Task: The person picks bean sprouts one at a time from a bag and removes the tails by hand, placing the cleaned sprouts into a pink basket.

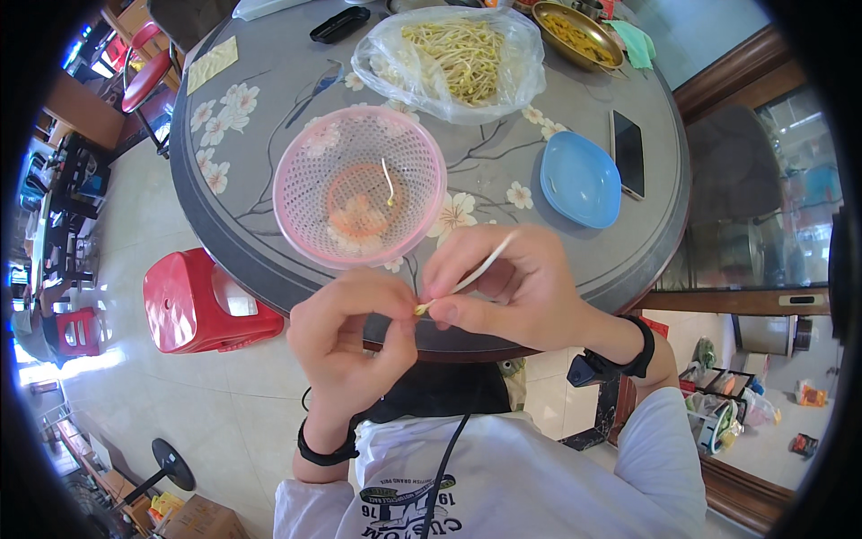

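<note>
Between the fingertips of my right hand (502, 290) is a bean sprout (481, 268), its white stem slanting up to the right. My left hand (357, 337) pinches at the sprout's yellow head, and the fingertips of both hands nearly meet there. Just beyond my hands stands a pink perforated plastic basket (296, 195) with a single bean sprout (387, 182) inside. A clear plastic bag (380, 64) behind it lies spread open around a heap of bean sprouts (465, 57). To the right is a blue plastic dish (582, 182) with a small pale scrap in it.
A smartphone (627, 155) lies beside the dish on the round table (262, 249) with its floral cover. Farther back are a metal pan of food (579, 37), a green cloth (633, 44) and a black tray (340, 25). A red plastic stool (178, 303) stands at the left.
</note>
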`<state>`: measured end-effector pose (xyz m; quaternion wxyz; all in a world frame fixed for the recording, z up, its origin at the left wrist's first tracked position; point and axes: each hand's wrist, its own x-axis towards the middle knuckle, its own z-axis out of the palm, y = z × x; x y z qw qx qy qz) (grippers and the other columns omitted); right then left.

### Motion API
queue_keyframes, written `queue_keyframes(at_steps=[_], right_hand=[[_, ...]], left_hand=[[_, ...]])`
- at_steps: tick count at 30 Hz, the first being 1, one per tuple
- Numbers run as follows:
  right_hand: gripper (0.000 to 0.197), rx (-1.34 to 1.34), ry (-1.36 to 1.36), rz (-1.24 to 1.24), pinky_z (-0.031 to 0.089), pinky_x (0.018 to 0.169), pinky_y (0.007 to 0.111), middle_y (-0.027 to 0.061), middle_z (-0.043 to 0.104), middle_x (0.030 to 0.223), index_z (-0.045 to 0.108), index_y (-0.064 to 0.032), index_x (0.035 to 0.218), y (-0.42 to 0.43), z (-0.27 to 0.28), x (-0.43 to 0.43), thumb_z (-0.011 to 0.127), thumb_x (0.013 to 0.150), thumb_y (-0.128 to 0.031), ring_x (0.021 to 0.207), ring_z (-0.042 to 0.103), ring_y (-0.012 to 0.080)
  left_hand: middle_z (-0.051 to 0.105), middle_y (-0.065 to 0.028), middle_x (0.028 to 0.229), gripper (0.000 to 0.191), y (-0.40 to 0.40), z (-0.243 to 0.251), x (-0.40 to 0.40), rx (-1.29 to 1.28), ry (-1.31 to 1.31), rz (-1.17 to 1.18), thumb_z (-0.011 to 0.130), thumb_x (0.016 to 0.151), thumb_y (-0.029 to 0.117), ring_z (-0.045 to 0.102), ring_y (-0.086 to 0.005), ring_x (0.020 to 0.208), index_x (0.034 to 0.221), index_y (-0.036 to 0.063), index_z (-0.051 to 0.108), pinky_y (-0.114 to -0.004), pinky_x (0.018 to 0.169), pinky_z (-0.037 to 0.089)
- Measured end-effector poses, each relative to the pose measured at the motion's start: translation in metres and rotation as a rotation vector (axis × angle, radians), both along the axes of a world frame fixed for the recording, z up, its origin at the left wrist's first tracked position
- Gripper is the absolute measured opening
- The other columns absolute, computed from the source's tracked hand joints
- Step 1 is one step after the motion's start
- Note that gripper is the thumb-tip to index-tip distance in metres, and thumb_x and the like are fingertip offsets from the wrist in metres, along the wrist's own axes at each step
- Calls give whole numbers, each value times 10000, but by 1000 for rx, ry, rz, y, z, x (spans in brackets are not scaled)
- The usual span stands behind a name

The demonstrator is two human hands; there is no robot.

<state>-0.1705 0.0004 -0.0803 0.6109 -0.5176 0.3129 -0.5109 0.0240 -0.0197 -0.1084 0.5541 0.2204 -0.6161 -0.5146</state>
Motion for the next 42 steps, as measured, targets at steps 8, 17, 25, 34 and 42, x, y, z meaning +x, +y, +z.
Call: queue_keyframes(at_steps=[8,17,25,34,42], right_hand=[[142,-189,64,-59,546,708,282,152,678,959,651,-5,914,-3,-4,1,732,825,71,810,672,173],[168,-628,341,-215,564,651,284,170,710,927,678,-4,895,-5,-7,2,764,771,70,746,706,221],[186,-564,356,-256,569,692,276,100,720,952,689,-36,886,0,-8,6,774,742,45,807,715,203],[144,-113,44,-179,537,674,263,168,702,929,626,0,830,6,-12,12,756,809,59,809,681,155],[161,-579,377,-165,536,665,281,135,701,921,680,-26,903,-5,-11,5,785,794,27,771,691,217]], left_hand=[[670,-135,899,235,2,2,-5,-107,-33,97,686,720,-153,662,-201,808,923,-57,617,-297,721,539],[648,-132,971,245,11,2,-8,97,25,110,683,747,-162,644,-183,889,953,-55,604,-295,797,531],[636,-144,991,230,17,1,-10,170,79,110,658,744,-172,631,-176,909,904,-32,573,-292,838,518],[631,-134,970,253,15,0,-10,141,59,103,656,728,-172,631,-171,890,914,-26,568,-297,838,514],[618,-122,951,277,10,-3,-6,111,7,95,649,699,-175,619,-170,869,911,-21,561,-296,825,511]])
